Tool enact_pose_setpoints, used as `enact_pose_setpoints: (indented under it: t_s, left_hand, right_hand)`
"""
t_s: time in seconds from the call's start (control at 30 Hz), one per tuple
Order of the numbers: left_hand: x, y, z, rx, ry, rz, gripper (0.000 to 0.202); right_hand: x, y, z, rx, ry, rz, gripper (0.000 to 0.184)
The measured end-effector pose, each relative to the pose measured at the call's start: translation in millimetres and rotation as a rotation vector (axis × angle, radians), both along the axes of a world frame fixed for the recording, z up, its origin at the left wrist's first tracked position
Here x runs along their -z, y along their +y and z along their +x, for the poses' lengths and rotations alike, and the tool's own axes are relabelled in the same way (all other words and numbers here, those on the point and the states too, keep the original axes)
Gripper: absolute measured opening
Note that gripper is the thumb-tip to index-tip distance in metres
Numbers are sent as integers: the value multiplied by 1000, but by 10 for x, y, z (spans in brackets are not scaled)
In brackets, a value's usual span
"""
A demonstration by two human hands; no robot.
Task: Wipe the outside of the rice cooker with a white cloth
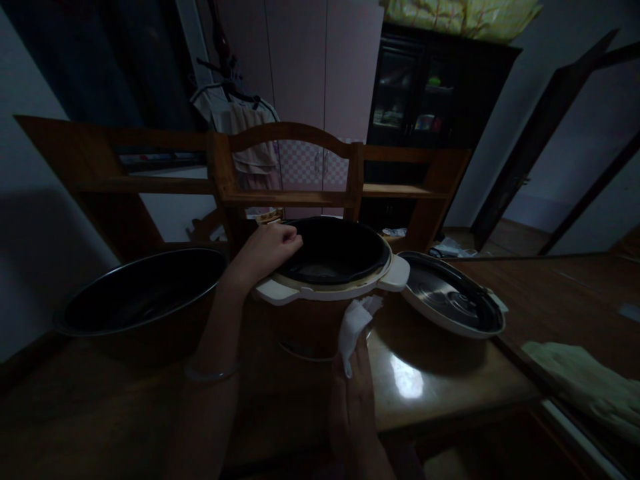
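An electric cooker [320, 313] with a white rim and a dark inner pot stands open on a wooden table [450, 373]. My left hand [267, 252] rests on the cooker's left rim, its fingers curled over the edge of the inner pot. My right hand [356, 393] holds a white cloth [355, 323] pressed against the cooker's brown front side, just under the rim. A clear bangle sits on my left wrist.
The cooker's lid [453, 293] lies upside down to the right. A large dark metal basin [140, 297] sits to the left. A wooden shelf unit [290, 193] stands behind. A pale cloth [585, 383] lies at the lower right.
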State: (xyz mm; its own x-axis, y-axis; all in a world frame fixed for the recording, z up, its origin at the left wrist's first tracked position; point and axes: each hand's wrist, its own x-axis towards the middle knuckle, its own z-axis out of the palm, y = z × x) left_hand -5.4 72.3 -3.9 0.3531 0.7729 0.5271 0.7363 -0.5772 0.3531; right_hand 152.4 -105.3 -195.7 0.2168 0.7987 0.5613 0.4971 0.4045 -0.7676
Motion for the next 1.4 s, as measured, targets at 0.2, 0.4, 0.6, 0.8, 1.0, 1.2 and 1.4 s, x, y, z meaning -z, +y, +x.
enact_pose_setpoints:
  t_s: [0.2, 0.4, 0.6, 0.8, 1.0, 1.2, 1.4]
  left_hand:
    - [16, 21, -18, -4, 5, 3, 36]
    - [1, -1, -8, 5, 5, -16, 35]
    - [5, 8, -13, 5, 0, 0, 35]
    - [11, 18, -4, -4, -1, -5, 36]
    - [25, 27, -19, 4, -8, -6, 36]
    - [31, 37, -20, 8, 0, 13, 37]
    - [22, 30, -15, 13, -4, 8, 35]
  right_hand:
    - [98, -32, 79, 16, -8, -25, 58]
    - [70, -62, 150, 33, 129, -61, 53]
    - [33, -57, 188, 119, 171, -62, 46]
    - [238, -226, 6, 97, 29, 26, 44]
    - [309, -203, -142, -22, -47, 44, 56]
    - [67, -108, -96, -95, -26, -72, 65]
    - [512, -189, -148, 43, -125, 34, 67]
